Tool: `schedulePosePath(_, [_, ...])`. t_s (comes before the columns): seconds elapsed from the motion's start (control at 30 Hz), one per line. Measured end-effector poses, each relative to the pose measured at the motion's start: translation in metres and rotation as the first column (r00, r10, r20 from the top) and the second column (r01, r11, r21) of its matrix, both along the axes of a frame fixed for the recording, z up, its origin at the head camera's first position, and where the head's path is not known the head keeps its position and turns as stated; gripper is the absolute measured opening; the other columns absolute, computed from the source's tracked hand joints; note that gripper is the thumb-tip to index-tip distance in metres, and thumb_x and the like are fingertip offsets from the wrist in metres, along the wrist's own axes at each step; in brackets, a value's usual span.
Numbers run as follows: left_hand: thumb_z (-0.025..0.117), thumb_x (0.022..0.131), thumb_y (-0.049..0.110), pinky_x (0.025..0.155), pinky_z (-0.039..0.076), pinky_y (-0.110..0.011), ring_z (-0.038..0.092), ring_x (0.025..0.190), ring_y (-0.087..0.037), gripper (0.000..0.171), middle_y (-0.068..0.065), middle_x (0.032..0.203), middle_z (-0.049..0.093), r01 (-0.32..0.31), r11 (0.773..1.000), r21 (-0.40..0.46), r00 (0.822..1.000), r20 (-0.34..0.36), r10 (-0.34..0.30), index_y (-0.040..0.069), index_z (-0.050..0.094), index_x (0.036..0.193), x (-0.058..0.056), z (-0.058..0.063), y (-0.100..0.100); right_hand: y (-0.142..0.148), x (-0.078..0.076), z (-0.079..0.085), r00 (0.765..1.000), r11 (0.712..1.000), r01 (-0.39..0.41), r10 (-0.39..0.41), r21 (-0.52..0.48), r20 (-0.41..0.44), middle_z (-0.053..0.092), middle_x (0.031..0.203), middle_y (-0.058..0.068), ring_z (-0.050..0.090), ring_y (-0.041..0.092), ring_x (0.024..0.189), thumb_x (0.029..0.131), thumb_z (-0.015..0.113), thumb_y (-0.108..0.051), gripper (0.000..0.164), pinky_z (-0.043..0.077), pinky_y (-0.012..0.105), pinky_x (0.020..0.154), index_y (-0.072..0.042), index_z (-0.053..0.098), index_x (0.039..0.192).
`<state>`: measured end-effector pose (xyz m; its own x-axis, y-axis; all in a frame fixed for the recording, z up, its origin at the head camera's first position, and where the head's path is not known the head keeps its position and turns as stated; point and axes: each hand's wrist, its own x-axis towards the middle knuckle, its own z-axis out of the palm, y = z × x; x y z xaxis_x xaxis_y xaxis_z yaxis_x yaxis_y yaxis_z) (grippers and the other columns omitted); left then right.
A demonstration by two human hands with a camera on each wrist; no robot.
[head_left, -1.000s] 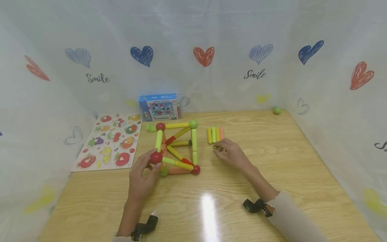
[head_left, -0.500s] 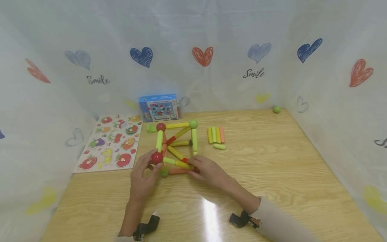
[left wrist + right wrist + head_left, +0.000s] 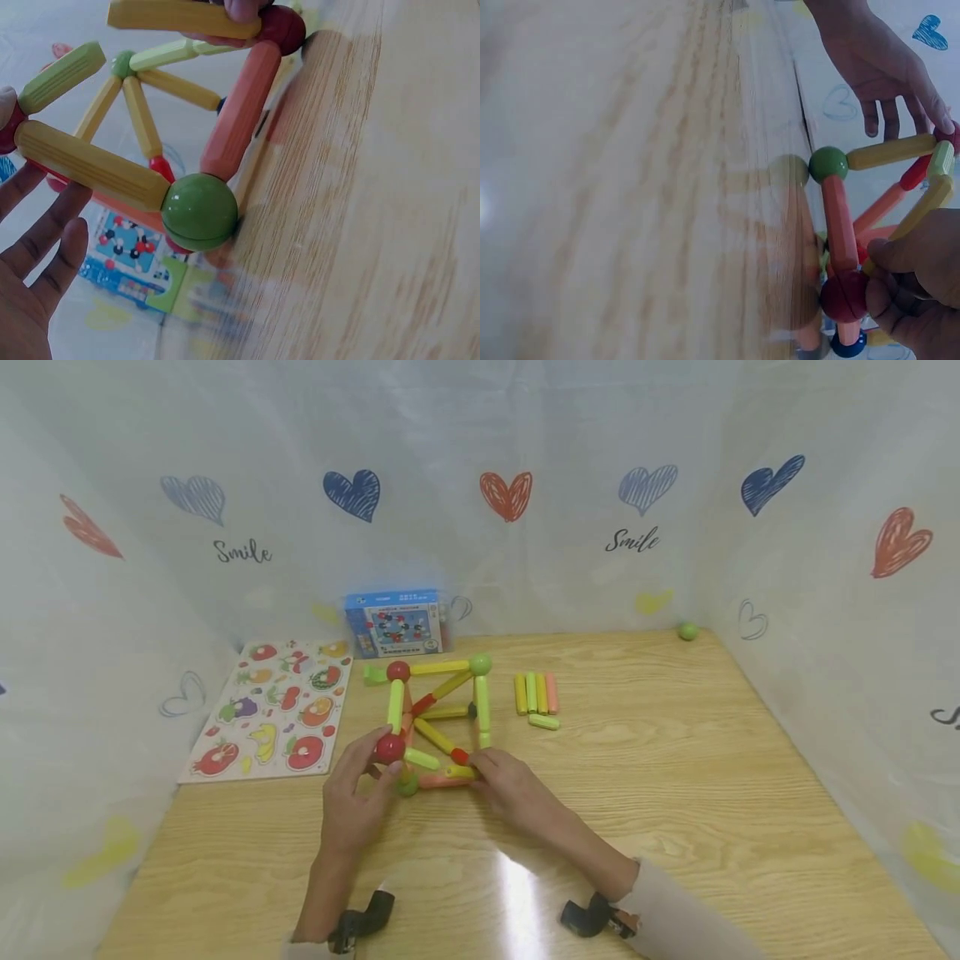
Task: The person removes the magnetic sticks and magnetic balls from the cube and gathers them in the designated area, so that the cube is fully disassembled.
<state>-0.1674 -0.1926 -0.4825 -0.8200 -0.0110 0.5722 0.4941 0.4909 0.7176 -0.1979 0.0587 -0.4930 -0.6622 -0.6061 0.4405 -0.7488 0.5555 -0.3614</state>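
Note:
A toy frame of coloured building sticks and balls stands on the table. My left hand (image 3: 356, 793) holds the red ball (image 3: 390, 748) at its upper near-left corner between thumb and fingers. From that ball a light green stick (image 3: 64, 77) points out with a free end. At the near-right corner my right hand (image 3: 521, 789) pinches a yellow stick (image 3: 180, 19) beside the lower red ball (image 3: 845, 296). A gap separates these two sticks' ends in the left wrist view. Below them, a pink stick (image 3: 241, 109) joins the lower red ball to a green ball (image 3: 199, 211).
Several loose sticks (image 3: 536, 693) lie in a row right of the frame, with a light green stick (image 3: 543, 722) across their near end. A fruit puzzle board (image 3: 270, 714) lies at left, a blue box (image 3: 397, 624) stands behind, and a green ball (image 3: 687, 631) sits far right.
My right hand has left the loose light green stick and moved left to the frame's near-right corner. The yellow stick's end has come apart from the light green one. The left hand stays put.

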Motion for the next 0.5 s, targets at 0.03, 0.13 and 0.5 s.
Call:
schedulePosePath(0.03, [0.073, 0.087, -0.003, 0.076, 0.051, -0.024, 0.055, 0.096, -0.01, 0.056, -0.007, 0.132, 0.06, -0.001, 1.0, 0.002, 1.0, 0.001, 0.001, 0.011, 0.058, 0.139, 0.0, 0.0, 0.0, 0.001, 0.0, 0.0, 1.0, 1.0, 0.005, -0.005, 0.006, 0.003, 0.066, 0.11, 0.009, 0.063, 0.021, 0.101, 0.089, 0.074, -0.002, 0.026, 0.054, 0.029, 0.088, 0.0, 0.064, 0.113])
schedulePosePath(0.13, [0.074, 0.086, -0.004, 0.076, 0.051, -0.025, 0.056, 0.096, -0.011, 0.057, -0.007, 0.131, 0.061, -0.007, 1.0, 0.001, 1.0, 0.008, 0.007, 0.011, 0.058, 0.139, 0.0, 0.0, 0.0, 0.002, 0.003, 0.003, 0.999, 0.999, 0.021, -0.022, 0.029, 0.05, 0.065, 0.106, 0.009, 0.063, 0.02, 0.096, 0.091, 0.072, -0.006, 0.027, 0.055, 0.029, 0.083, 0.001, 0.061, 0.115])
schedulePosePath(0.5, [0.072, 0.091, 0.004, 0.076, 0.052, -0.026, 0.059, 0.098, -0.009, 0.056, 0.0, 0.13, 0.06, 0.004, 1.0, -0.008, 0.999, 0.034, -0.004, 0.02, 0.056, 0.143, -0.002, -0.005, -0.004, 0.026, 0.009, 0.015, 0.982, 0.997, 0.005, 0.009, -0.075, 0.188, 0.06, 0.116, 0.002, 0.059, 0.009, 0.093, 0.096, 0.067, -0.007, 0.031, 0.053, 0.021, 0.076, -0.004, 0.06, 0.126])
